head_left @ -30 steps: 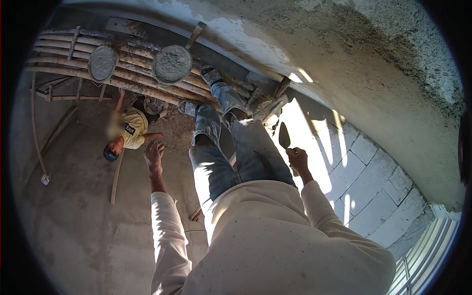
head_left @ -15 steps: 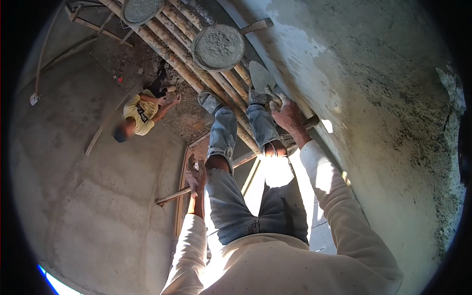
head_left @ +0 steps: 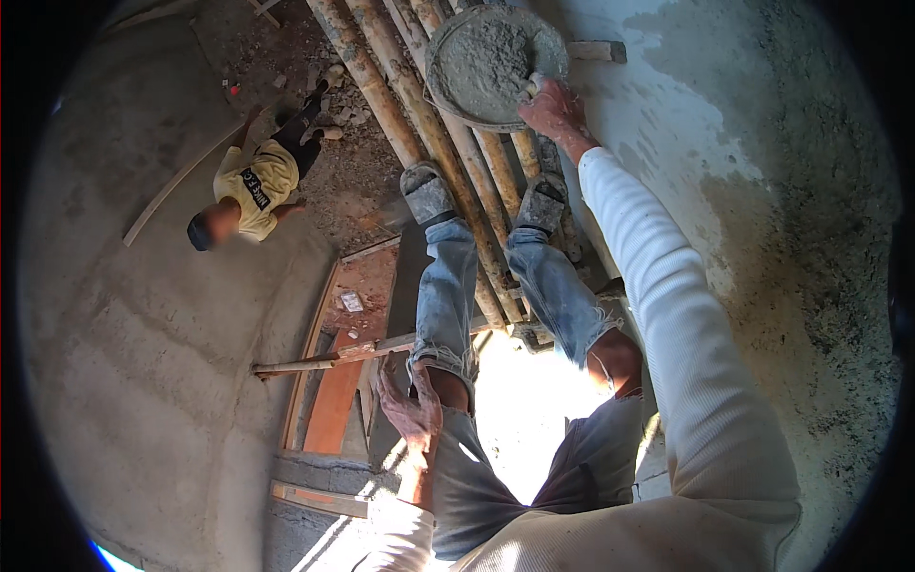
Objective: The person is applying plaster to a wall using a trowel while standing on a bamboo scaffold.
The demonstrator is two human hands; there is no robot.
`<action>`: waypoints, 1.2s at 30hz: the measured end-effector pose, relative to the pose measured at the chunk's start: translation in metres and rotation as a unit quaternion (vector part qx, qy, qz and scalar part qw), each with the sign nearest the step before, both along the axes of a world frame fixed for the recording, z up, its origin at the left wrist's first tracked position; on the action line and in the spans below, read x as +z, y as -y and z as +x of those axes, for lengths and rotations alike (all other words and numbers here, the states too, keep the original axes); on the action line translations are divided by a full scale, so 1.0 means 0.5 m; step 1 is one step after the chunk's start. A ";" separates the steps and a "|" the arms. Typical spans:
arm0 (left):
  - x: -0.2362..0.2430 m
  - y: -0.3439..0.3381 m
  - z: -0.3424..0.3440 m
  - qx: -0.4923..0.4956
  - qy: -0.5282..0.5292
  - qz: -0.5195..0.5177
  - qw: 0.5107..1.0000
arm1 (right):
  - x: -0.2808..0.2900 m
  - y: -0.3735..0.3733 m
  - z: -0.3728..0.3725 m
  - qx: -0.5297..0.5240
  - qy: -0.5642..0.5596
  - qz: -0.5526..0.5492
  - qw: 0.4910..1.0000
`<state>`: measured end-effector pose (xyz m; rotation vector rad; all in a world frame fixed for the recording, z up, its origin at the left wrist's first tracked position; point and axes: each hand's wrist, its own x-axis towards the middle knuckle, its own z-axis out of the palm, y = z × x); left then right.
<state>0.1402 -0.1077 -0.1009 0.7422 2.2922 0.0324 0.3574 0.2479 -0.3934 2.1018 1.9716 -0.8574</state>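
My right hand [head_left: 555, 112] is stretched forward over the right side of a round bucket [head_left: 440, 98] full of wet grey mortar [head_left: 483, 52]. Its fingers are wrapped round the handle of a trowel [head_left: 533, 86]; the blade cannot be made out against the mortar. Down by my left knee hangs my left hand [head_left: 412, 405], its fingers apart and nothing in it. It is close to the torn leg of my jeans [head_left: 443, 286], and I cannot tell whether it touches.
I stand on round wooden poles [head_left: 381, 91] laid side by side. To the right rises a partly plastered wall [head_left: 753, 257]. Far below on the left, a person in a yellow shirt [head_left: 250, 191] is near a long board [head_left: 176, 186]. A pole [head_left: 305, 365] crosses beside my left leg.
My right hand has carried the trowel forward to the mortar bucket. My left hand has come back beside the knee. The view has shifted, and the person below has moved their arms.
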 end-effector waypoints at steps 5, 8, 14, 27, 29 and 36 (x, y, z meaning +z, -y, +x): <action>0.008 -0.022 0.009 0.075 0.024 0.024 0.997 | 0.154 0.071 0.025 -0.064 -0.038 -0.040 0.996; -0.004 -0.008 0.034 0.065 0.023 0.026 0.997 | 0.240 0.068 0.053 -0.107 -0.016 -0.100 0.989; -0.100 0.158 -0.025 0.073 -0.032 0.124 0.989 | 0.602 0.091 0.016 -0.133 -0.110 -0.021 0.985; 0.021 -0.083 -0.196 0.146 0.227 0.191 0.944 | 1.469 0.094 0.102 0.046 -0.424 -0.055 0.903; 0.069 -0.164 -0.137 0.191 0.283 0.124 0.932 | 1.534 0.094 0.175 -0.049 -0.410 -0.165 0.896; 0.051 0.079 -0.267 0.235 0.289 0.167 0.913 | 1.726 0.119 0.492 -0.347 -0.232 0.171 0.893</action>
